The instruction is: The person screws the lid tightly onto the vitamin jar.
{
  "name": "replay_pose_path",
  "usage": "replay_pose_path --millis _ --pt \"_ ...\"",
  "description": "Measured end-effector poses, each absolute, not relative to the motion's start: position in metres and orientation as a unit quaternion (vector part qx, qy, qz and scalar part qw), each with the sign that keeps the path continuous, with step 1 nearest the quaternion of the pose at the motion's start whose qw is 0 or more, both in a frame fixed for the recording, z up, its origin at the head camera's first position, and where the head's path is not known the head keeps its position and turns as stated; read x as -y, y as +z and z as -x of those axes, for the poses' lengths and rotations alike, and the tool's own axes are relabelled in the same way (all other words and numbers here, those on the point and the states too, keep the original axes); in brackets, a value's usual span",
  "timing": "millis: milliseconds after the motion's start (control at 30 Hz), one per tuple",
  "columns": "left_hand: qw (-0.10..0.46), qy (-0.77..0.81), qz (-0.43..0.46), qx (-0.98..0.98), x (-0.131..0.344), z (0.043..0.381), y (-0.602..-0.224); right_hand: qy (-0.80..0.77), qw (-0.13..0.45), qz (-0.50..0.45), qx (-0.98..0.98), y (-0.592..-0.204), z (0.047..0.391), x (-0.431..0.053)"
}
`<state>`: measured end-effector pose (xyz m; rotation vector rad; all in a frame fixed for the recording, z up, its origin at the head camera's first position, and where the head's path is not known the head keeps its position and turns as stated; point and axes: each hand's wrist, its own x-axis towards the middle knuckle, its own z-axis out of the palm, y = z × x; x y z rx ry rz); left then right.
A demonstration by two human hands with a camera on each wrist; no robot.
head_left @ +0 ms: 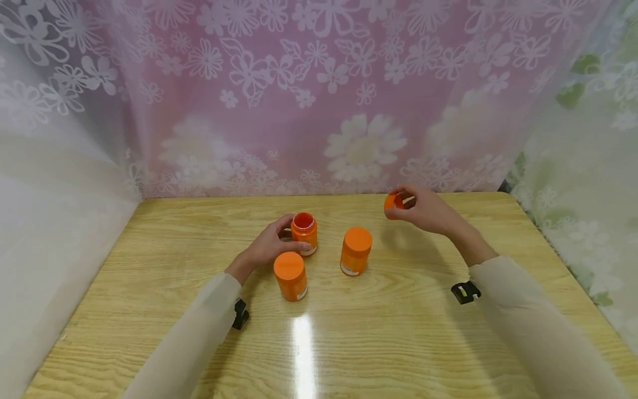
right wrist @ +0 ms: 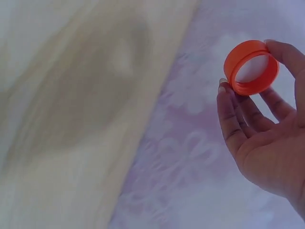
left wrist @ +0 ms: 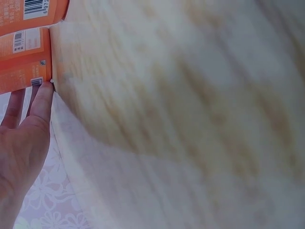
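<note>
My left hand (head_left: pixel 267 244) grips an uncapped orange jar (head_left: pixel 306 241), its thumb across the front and fingers behind. The jar stands upright on the table, red inside at the mouth. In the left wrist view, fingertips touch this jar's labelled side (left wrist: pixel 24 62) low down. Over the table's back right, my right hand (head_left: pixel 427 211) pinches an orange screw lid (head_left: pixel 390 206) between thumb and fingers. The right wrist view shows the lid (right wrist: pixel 234 59) tilted, its hollow threaded side partly facing the camera.
Two capped orange jars stand upright: one (head_left: pixel 291 277) just in front of the uncapped jar, another (head_left: pixel 356 252) to its right. The wooden table (head_left: pixel 399 332) ends at a pink floral curtain (head_left: pixel 279 138) behind, with pale curtains at both sides.
</note>
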<state>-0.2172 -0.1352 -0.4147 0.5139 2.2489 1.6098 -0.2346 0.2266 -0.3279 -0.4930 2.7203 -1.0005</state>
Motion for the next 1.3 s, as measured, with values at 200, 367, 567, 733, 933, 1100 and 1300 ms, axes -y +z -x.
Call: replay_pose_path --millis 200,367,567,733,933,1100,1300 --pt "0.163 0.556 -0.176 -0.796 0.136 0.217 -0.416 -0.391 0.063 0.183 -0.9 -0.306 0.231 -0.182" --pt "0.167 0.563 -0.176 -0.79 0.137 0.218 -0.417 -0.404 0.05 0.204 -0.89 -0.293 0.227 -0.148" --pt "0.159 0.56 -0.177 -0.793 0.137 0.217 -0.417 -0.421 0.049 0.201 -0.883 -0.29 0.224 -0.113" --pt "0.15 0.565 -0.185 -0.79 0.137 0.217 -0.417 -0.434 0.049 0.185 -0.88 -0.292 0.222 -0.093" --pt "0.153 0.565 -0.183 -0.79 0.136 0.216 -0.414 -0.448 0.068 0.18 -0.873 -0.297 0.219 -0.075" --pt "0.167 0.563 -0.182 -0.789 0.135 0.211 -0.403 -0.444 0.08 0.2 -0.87 -0.303 0.215 -0.062" --pt "0.173 0.568 -0.182 -0.784 0.134 0.203 -0.389 -0.435 0.078 0.216 -0.87 -0.313 0.212 -0.053"
